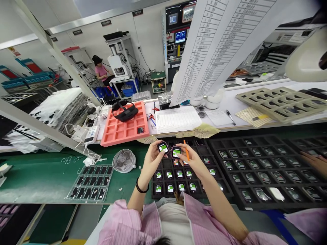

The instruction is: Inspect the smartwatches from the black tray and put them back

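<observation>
My left hand holds a small square smartwatch with a lit green-and-white screen. My right hand grips a second such smartwatch by its edges, and a thin orange stylus sticks up between its fingers. The two watches nearly touch, just above a black compartment tray holding several more watches in rows. A black beaded bracelet circles my left wrist. My hands hide the tray's middle compartments.
A second black tray of watches lies to the right, with a co-worker's hand at its edge. Nearby stand a small white fan, a clear blister tray and a pink compartment tray. A paper form lies beyond.
</observation>
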Motion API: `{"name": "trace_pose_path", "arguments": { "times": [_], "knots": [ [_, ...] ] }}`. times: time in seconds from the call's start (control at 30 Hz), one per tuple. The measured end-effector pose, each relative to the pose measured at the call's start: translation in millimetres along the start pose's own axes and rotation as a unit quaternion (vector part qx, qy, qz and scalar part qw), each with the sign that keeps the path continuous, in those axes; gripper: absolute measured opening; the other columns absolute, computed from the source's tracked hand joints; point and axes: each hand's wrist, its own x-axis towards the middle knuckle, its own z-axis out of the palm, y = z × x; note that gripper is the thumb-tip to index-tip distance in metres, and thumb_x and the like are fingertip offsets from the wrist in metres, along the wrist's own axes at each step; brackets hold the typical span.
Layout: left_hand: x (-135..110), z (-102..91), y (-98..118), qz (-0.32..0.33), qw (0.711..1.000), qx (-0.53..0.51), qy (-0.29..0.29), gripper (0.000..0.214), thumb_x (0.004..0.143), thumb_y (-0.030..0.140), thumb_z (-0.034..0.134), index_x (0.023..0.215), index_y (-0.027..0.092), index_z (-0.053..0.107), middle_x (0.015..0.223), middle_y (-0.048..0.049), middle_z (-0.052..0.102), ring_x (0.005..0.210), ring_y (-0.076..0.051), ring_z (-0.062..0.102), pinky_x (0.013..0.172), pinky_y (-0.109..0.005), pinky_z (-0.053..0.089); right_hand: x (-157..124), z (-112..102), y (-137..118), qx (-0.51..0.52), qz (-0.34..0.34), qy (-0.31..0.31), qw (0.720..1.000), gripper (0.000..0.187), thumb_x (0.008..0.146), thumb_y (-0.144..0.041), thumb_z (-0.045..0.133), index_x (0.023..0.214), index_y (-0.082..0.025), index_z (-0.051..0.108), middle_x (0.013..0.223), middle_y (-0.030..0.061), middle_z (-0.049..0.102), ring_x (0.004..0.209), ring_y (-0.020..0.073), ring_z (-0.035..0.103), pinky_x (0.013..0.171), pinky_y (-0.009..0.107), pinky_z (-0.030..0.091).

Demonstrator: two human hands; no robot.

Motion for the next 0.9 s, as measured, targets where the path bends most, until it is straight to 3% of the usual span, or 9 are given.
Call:
{"name": "trace_pose_path", "arguments": {
  "times": [0.23,0.33,0.53,0.7,0.9],
  "knots": [
    [-0.5,1.7,-0.1,-0.012,1.000,0.021,0.007,0.037,0.088,0.048,0.055,0.112,0.020,0.059,0.075,-0.0008,0.059,0.053,-0.008,0.055,0.041,-0.018,0.035,-4.6,4.0,-10.3,-0.033,0.023,0.053,0.998,0.025,0.083,-0.043,0.064,0.100,-0.024,0.062,0.087,0.0027,0.062,0.051,0.0110,0.057,0.039,0.024,0.039],
    [0.0,2.9,-2.9,0.003,1.000,0.004,0.005,0.038,0.086,0.048,0.058,0.113,0.021,0.058,0.083,-0.0028,0.062,0.059,-0.010,0.058,0.045,-0.019,0.041,-7.9,5.4,-14.9,-0.036,0.019,0.061,0.997,0.025,0.086,-0.044,0.060,0.100,-0.024,0.063,0.080,0.0013,0.061,0.051,0.0120,0.057,0.041,0.025,0.040],
    [-3.3,5.4,-4.2,0.011,1.000,-0.008,0.001,0.037,0.084,0.041,0.063,0.113,0.020,0.057,0.098,-0.0052,0.062,0.073,-0.012,0.057,0.063,-0.023,0.053,-11.9,8.5,-20.7,-0.026,0.016,0.022,0.999,0.030,0.084,-0.040,0.063,0.110,-0.026,0.059,0.089,0.0028,0.062,0.060,0.0136,0.061,0.042,0.023,0.042],
    [-5.4,7.1,-4.5,0.010,1.000,-0.016,0.013,0.035,0.083,0.041,0.065,0.109,0.019,0.057,0.097,-0.0050,0.061,0.075,-0.012,0.057,0.059,-0.020,0.052,-11.8,9.4,-20.4,-0.024,0.012,0.006,1.000,0.034,0.081,-0.038,0.067,0.112,-0.026,0.057,0.096,0.0039,0.061,0.061,0.0124,0.061,0.041,0.022,0.041],
    [-6.4,8.6,-2.1,0.005,1.000,-0.023,0.006,0.034,0.089,0.045,0.055,0.113,0.021,0.056,0.097,-0.0059,0.062,0.072,-0.012,0.059,0.057,-0.021,0.050,-12.0,7.7,-18.7,-0.024,0.005,0.003,1.000,0.034,0.083,-0.038,0.065,0.114,-0.026,0.056,0.101,0.0054,0.062,0.062,0.0122,0.060,0.040,0.022,0.041]
  ]
}}
